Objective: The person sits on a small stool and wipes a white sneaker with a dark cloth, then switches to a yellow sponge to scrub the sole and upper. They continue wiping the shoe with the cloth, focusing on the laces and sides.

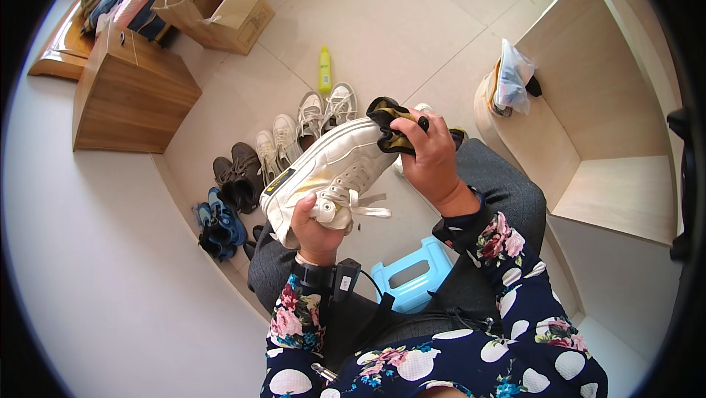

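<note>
My left hand (319, 235) grips a white lace-up sneaker (331, 169) by its heel and ankle opening. The shoe lies on its side in the air, toe away from me, with its white laces hanging loose and a black label on the side of the sole. At the toe, my right hand (433, 158) holds a bunched black and yellow cloth (394, 125) against the upper. Some yellowish marks show on the shoe's side. The cloth hides the tip of the toe.
Several pairs of shoes line the floor at left, including white sneakers (274, 144), brown shoes (241, 175) and blue shoes (223, 224). Beyond stand a yellow bottle (324, 70) and an open cardboard box (220, 12). A blue plastic stool (411, 274) is between my legs; wooden shelving (612, 183) flanks the right.
</note>
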Available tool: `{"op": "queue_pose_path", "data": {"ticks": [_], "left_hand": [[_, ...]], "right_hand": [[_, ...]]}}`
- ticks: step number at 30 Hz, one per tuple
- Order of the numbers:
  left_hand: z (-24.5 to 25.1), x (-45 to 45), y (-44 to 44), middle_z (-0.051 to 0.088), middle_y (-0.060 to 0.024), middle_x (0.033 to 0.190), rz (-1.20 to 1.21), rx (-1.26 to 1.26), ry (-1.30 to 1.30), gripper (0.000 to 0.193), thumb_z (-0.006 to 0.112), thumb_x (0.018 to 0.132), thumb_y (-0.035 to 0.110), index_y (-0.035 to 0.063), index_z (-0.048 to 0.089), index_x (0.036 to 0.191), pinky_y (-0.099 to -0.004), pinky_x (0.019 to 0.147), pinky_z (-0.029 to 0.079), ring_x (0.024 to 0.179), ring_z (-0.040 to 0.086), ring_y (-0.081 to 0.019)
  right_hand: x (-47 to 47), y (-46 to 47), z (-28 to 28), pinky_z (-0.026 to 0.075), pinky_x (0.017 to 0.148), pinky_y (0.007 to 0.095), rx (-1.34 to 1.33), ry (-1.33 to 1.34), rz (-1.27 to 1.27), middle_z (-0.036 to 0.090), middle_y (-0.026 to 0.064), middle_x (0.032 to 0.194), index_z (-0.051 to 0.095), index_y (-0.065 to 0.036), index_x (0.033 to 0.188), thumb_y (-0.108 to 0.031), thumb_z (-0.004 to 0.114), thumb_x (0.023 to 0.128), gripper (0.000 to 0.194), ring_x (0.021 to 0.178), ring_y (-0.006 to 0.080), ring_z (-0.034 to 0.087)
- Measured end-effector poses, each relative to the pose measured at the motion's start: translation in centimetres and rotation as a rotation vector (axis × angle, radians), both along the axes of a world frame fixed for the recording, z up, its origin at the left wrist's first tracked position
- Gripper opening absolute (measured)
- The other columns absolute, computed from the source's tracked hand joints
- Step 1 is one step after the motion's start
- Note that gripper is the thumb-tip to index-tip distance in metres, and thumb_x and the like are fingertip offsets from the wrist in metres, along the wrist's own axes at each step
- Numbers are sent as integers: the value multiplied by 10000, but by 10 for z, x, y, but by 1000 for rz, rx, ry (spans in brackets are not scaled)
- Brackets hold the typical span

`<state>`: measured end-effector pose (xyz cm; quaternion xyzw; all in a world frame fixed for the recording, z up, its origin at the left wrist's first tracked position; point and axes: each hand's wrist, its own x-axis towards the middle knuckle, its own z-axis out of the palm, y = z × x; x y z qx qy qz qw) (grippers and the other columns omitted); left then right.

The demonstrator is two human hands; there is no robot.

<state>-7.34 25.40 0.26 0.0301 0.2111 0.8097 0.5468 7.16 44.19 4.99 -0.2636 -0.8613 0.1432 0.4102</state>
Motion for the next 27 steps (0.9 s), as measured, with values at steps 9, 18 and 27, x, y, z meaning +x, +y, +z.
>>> {"op": "queue_pose_path", "data": {"ticks": [9,18,27], "left_hand": [[2,24,7,574,-120,1216,-131,-293,565,535,553,769,20,-4,464,1296,-319,900,495,1060,601,-249],[12,22,11,582,-113,1208,-217,-272,396,567,531,749,-4,-23,471,1313,-327,928,471,1065,598,-236],[11,18,11,629,-83,1015,-116,-349,1822,391,706,735,53,52,593,1109,-332,848,499,954,618,-221]], "right_hand": [[-18,-25,11,467,863,424,-148,67,212,638,99,1075,631,-147,1015,44,615,650,413,974,343,580],[-8,-8,4,464,851,400,-20,-71,360,628,34,1084,637,-186,968,-84,579,780,221,1022,260,586],[-14,-26,9,455,859,399,-173,-17,462,625,65,1010,632,-171,958,10,569,706,317,985,296,579]]}}
